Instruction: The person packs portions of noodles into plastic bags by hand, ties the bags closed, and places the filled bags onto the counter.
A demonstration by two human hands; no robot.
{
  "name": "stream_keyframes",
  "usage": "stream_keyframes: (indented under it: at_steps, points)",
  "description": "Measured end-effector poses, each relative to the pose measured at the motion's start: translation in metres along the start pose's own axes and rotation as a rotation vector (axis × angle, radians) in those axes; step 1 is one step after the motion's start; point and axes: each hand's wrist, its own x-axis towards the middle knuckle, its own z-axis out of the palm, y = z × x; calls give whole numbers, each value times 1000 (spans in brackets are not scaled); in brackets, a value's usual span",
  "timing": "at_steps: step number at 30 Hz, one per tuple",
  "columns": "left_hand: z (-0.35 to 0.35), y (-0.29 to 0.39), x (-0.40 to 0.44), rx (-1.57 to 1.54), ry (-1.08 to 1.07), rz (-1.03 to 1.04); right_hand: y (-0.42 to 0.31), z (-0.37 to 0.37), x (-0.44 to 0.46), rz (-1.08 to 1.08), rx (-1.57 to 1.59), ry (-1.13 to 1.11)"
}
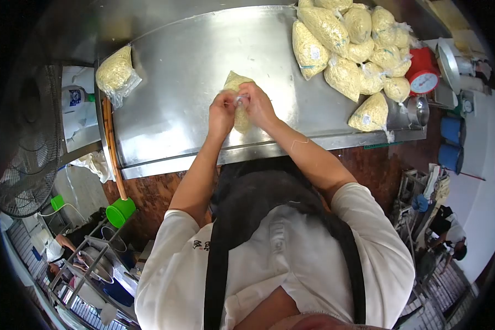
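A clear plastic bag of pale yellow noodle-like shreds (241, 122) lies on the steel table in front of me. My left hand (223, 109) and my right hand (257, 104) meet over its middle, fingers pinched on the gathered plastic neck of the bag. Parts of the bag show above and below my hands. At the table's left end lies another filled bag (115, 71), its loose plastic end spread toward the table. A heap of similar filled bags (344, 77) rests at the right, some with white labels.
The steel table (176, 88) has a raised front edge. Behind the heap at right stand a red dial scale (424, 71) and a metal cup (418, 111). Wooden poles (111, 148) lean at the left edge, near a green bucket (120, 212) and a large fan (27, 137). Other people work farther back.
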Motion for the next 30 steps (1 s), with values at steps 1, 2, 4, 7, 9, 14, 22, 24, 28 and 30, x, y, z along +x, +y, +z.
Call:
stream_keyframes:
  at_steps: [1,2,4,7,9,14,22,24,28,30]
  points:
    - [-3,7,2,-29,27,-15,0,-1,4,38,45,-37]
    - [-5,12,3,-60,54,-31,1,-2,8,76,87,-76]
    - [-3,14,11,-16,34,-19,10,-6,15,184,240,-189]
    - [2,15,19,42,-22,-17,16,-15,22,300,414,-335]
    - [5,14,25,80,-40,10,13,-25,21,239,308,-359]
    - [15,1,25,161,13,189,9,-26,3,-72,-42,40]
    - [13,22,11,286,-139,334,-1,-39,2,-140,-66,41]
    - [22,16,13,278,-143,410,-3,-41,4,-123,-1,25]
    - [51,33,38,159,-273,253,-7,-57,21,-110,-66,76]
    - [59,46,60,-1,-378,388,-15,-80,29,-4,-3,159]
